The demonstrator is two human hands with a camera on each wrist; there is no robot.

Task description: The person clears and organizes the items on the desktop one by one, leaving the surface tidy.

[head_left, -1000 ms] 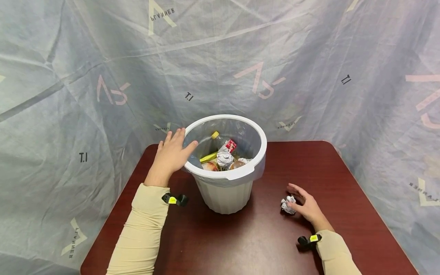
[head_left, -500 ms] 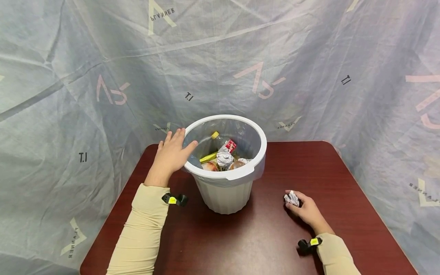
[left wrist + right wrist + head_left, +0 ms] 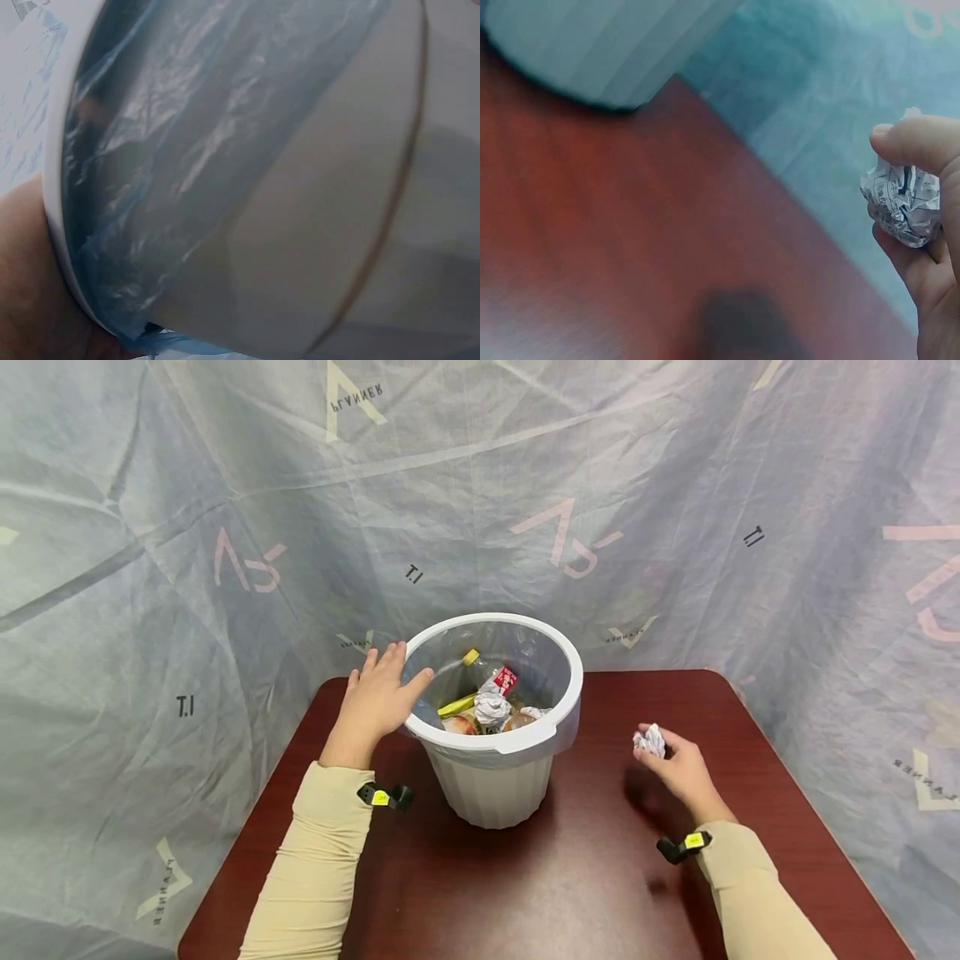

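My right hand (image 3: 684, 772) holds a crumpled ball of printed paper (image 3: 651, 741) above the table, to the right of the bin. In the right wrist view, thumb and fingers pinch this paper ball (image 3: 906, 199). My left hand (image 3: 377, 697) rests on the left rim of a white trash bin (image 3: 491, 789), fingers straight and spread, thumb over the rim. A clear plastic liner (image 3: 202, 142) is folded over the bin's rim and fills the left wrist view. Inside the bin lie a crumpled paper ball (image 3: 492, 708), a yellow-capped bottle (image 3: 471, 657) and a red-labelled piece (image 3: 505, 680).
The bin stands on a dark reddish-brown table (image 3: 480, 893) with rounded far corners. A grey printed sheet (image 3: 480, 485) hangs close behind the table and along both sides. Other rubbish in the bin includes a yellow strip (image 3: 456, 705).
My right hand has closed around the paper ball and lifted it off the table, moving away from me and slightly right. My left hand stays at the rim.
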